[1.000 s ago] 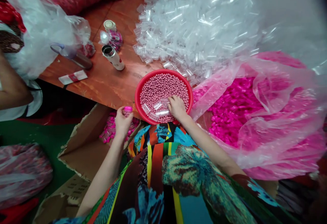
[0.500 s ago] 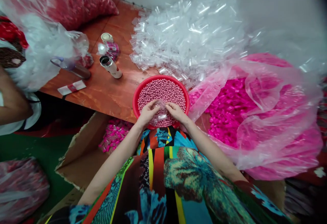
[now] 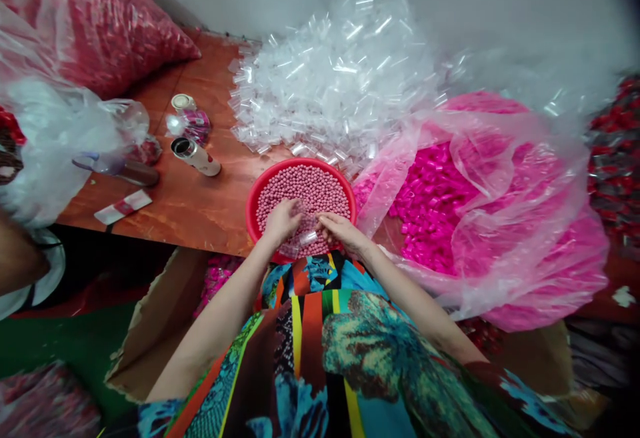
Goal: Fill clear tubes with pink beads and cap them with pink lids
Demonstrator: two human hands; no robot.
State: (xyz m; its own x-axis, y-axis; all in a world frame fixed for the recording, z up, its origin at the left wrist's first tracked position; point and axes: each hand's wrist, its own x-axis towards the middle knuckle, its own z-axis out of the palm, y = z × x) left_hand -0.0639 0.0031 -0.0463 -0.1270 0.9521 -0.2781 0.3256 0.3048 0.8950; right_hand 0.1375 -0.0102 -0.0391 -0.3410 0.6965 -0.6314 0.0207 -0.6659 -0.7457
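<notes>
A red basin full of small pink beads stands at the table's front edge, close to my body. Over its left half, my left hand has its fingers curled round what looks like a clear plastic tube, mostly hidden. From the right, my right hand reaches over the beads with thumb and fingertips pinched together. Whatever sits in that pinch is too small to tell. On the beads, between the hands and nearer to me, lies a clear plastic tube with others beside it.
Behind the basin rises a heap of clear plastic tubes. A pink bag of bright pink caps lies open at right. To the left are a flask, a bottle and a tissue packet. Another person's arm shows at far left.
My hands have moved apart over the basin, the left one curling more. The whole view has shifted, with the table's things at left now lower and further left.
</notes>
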